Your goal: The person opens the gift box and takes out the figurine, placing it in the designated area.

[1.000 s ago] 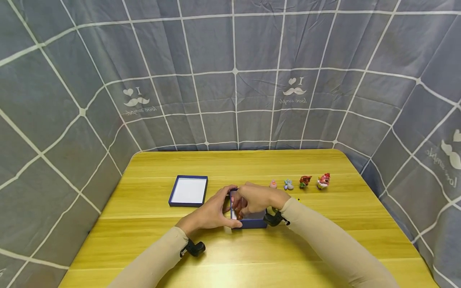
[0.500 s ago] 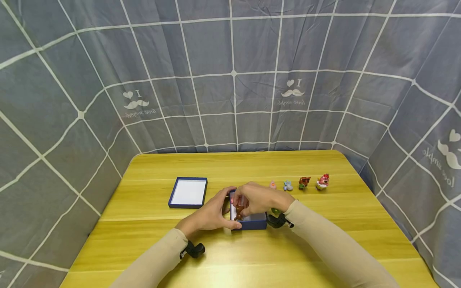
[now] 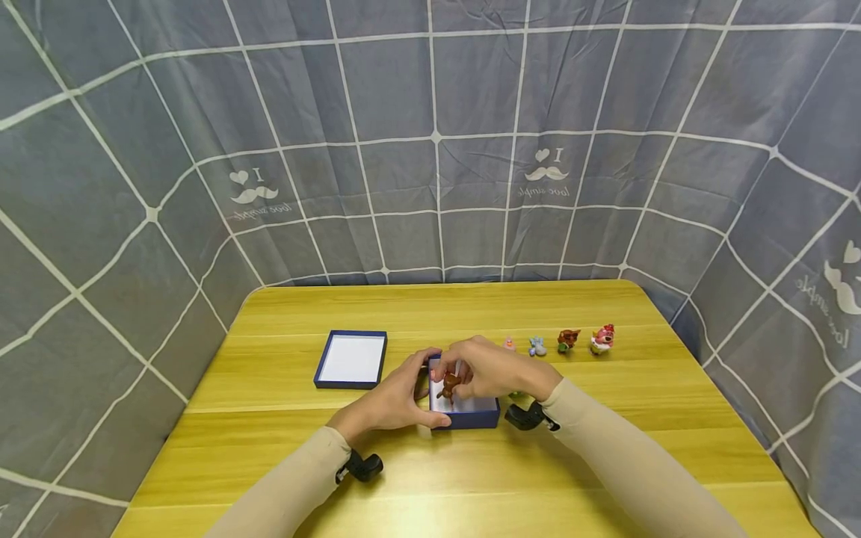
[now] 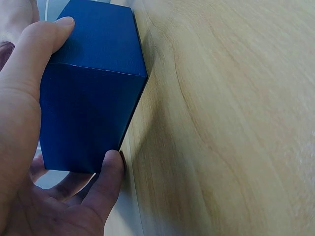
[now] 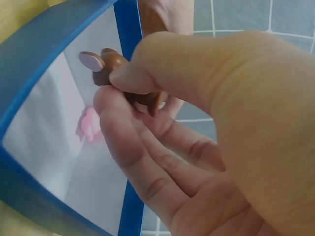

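Observation:
A blue open-topped box point(image 3: 474, 420) with a white lining stands on the table in front of me. My left hand point(image 3: 397, 396) grips its left end, thumb on the near wall and fingers around the far side; the left wrist view shows the thumb and fingers point(image 4: 110, 179) against the blue walls. Between thumb and fingertips, my right hand point(image 3: 494, 370) pinches a small brown mouse figurine point(image 5: 112, 64) with round pinkish ears. It is over the box's opening, tilted, its body partly hidden by the fingers. Inside the box lies a small pink figure point(image 5: 91, 124).
Left of the box lies its blue-rimmed lid point(image 3: 351, 359), white inside up. Back right stand a pink figurine point(image 3: 509, 344), a blue-grey one point(image 3: 537, 347), a brown-and-green one point(image 3: 568, 341) and a red-and-white one point(image 3: 602, 340). A green thing shows partly beneath the right wrist.
My right hand has drawn up and slightly right, bringing the brown mouse figurine higher in the box's opening and turning it. My left hand keeps its hold on the box.

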The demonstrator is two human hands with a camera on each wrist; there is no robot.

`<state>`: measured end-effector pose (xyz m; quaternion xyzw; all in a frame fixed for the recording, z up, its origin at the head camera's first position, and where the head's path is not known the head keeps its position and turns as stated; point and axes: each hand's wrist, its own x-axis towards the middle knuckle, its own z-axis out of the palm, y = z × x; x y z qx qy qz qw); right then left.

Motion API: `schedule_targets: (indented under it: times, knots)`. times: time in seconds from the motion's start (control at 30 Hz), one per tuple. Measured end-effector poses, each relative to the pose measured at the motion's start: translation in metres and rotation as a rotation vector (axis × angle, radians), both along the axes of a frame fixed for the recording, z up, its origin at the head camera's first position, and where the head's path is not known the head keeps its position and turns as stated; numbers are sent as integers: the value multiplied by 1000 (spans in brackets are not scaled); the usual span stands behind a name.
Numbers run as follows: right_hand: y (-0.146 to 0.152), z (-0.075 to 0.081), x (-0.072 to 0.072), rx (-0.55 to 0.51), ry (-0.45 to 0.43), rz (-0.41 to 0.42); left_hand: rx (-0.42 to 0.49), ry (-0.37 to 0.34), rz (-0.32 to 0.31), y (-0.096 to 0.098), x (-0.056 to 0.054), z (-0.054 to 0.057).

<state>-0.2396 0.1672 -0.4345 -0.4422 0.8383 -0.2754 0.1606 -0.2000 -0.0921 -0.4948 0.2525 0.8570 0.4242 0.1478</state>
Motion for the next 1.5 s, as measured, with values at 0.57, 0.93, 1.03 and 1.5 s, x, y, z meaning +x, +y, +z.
schedule_targets:
  times: [0.57, 0.93, 1.03, 1.5]
  knots:
    - [10, 3, 9, -73, -4, -103, -15, 18, 12, 1, 1, 0]
    - [15, -2, 10, -102, 0, -139, -24, 19, 20, 1, 2, -1]
    - [17, -3, 11, -112, 22, -136, -21, 20, 19, 1, 2, -1]
    - [23, -1, 13, -150, 55, -165, -33, 17, 28, 1, 3, 1]
